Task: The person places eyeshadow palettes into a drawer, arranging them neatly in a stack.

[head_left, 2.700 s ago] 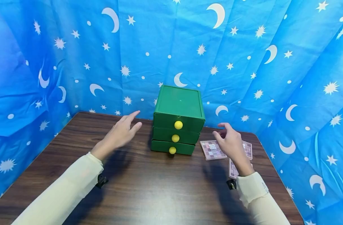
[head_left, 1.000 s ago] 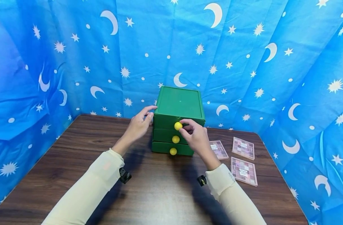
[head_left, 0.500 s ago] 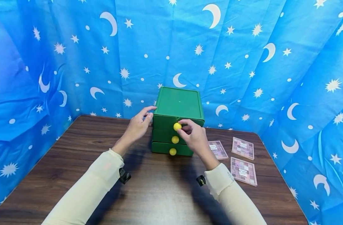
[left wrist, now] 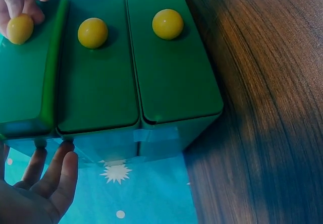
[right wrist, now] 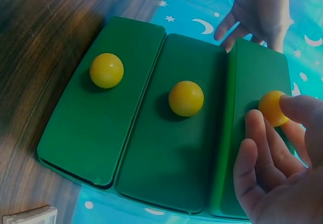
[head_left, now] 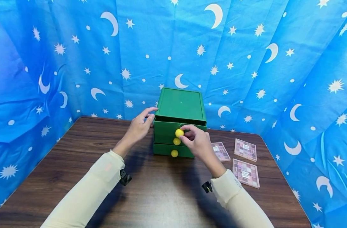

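A green three-drawer box [head_left: 181, 103] stands on the table, each drawer with a round yellow knob. My right hand [head_left: 198, 139] pinches the top drawer's knob [head_left: 179, 133] between thumb and forefinger. That top drawer [head_left: 165, 131] is pulled partly out, a dark gap showing under the box's top. In the right wrist view its front [right wrist: 257, 77] stands forward of the middle drawer [right wrist: 174, 143] and bottom drawer [right wrist: 108, 123]. My left hand [head_left: 138, 126] rests its fingertips against the box's left side, fingers extended, as the left wrist view also shows [left wrist: 45, 188].
Three pinkish eyeshadow palettes lie right of the box: one palette [head_left: 220, 152] partly behind my right hand, another palette [head_left: 245, 149] farther right, and a third palette [head_left: 246, 173] nearer. A blue curtain [head_left: 133, 47] with moons and stars surrounds the wooden table [head_left: 156, 196] behind and at the sides.
My hands came in to the box from either side; the right took the top knob and has drawn the top drawer out toward me. The left stays at the box's side.
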The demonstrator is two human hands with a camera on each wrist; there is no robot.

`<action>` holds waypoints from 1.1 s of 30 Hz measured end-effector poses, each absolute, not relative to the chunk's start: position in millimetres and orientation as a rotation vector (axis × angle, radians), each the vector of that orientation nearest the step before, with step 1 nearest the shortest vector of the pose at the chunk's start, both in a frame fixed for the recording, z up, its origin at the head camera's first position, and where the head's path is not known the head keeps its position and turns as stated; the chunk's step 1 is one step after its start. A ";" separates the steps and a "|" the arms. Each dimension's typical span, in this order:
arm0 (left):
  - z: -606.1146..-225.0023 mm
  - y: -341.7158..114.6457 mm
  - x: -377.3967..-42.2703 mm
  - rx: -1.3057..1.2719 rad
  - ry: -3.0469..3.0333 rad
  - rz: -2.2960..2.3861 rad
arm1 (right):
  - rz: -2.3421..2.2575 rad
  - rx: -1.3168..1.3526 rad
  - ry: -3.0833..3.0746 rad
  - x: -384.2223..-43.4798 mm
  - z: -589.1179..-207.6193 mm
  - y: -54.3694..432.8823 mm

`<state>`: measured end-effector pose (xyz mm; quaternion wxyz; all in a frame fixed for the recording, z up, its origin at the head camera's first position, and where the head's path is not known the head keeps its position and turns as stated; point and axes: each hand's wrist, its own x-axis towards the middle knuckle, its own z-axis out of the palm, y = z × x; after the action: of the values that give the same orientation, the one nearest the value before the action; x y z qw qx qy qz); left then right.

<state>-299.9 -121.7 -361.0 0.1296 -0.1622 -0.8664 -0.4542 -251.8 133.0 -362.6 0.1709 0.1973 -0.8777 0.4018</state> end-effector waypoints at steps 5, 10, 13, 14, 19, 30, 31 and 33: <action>-361.1 -121.6 -300.3 -0.463 -2.525 -1.319 | 1.158 0.579 -2.514 -243.4 -360.9 135.1; -361.4 -120.7 -300.3 -0.464 -2.529 -1.331 | 1.144 0.606 -2.518 -236.6 -361.1 137.1; -361.0 -120.4 -299.6 -0.462 -2.528 -1.335 | 1.137 0.620 -2.528 -232.1 -360.7 137.8; -360.8 -120.4 -299.5 -0.463 -2.529 -1.337 | 1.137 0.620 -2.534 -230.4 -360.5 138.1; -360.7 -120.7 -299.7 -0.468 -2.534 -1.340 | 1.129 0.621 -2.555 -224.2 -359.7 139.5; -361.0 -120.9 -299.8 -0.458 -2.534 -1.350 | 1.090 0.627 -2.588 -208.8 -355.7 140.8; -360.6 -120.9 -299.4 -0.455 -2.535 -1.353 | 1.093 0.627 -2.589 -206.9 -355.3 141.1; -359.8 -120.8 -298.6 -0.448 -2.533 -1.361 | 1.102 0.637 -2.586 -203.6 -354.7 141.5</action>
<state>-298.6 -120.8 -359.8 0.1156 -0.1528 -0.8645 -0.4647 -203.6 141.5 -354.7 0.1296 0.2190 -0.8897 0.3790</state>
